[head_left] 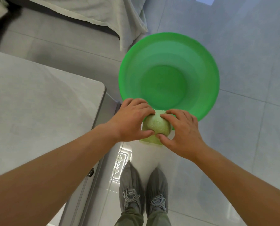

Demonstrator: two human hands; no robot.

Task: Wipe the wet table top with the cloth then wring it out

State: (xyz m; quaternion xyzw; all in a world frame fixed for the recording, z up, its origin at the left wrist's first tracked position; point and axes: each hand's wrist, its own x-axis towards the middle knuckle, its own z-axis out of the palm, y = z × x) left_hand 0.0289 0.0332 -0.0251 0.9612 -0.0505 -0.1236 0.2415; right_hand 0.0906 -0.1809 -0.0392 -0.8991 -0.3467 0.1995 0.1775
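A pale green cloth (156, 125) is bunched into a ball between both hands, held in the air over the near rim of a green plastic basin (199, 62) that stands on the floor. My left hand (132, 119) grips the cloth from the left, fingers curled around it. My right hand (183, 131) grips it from the right, thumb under the bundle. A loose end of the cloth hangs below the hands. The grey table top (38, 101) lies to the left, its rounded corner close to my left wrist.
Light tiled floor (250, 111) surrounds the basin. My two feet in grey shoes (144, 193) stand just below the hands. A bed with a draped pale sheet (119, 18) is at the top, its corner hanging near the basin's far rim.
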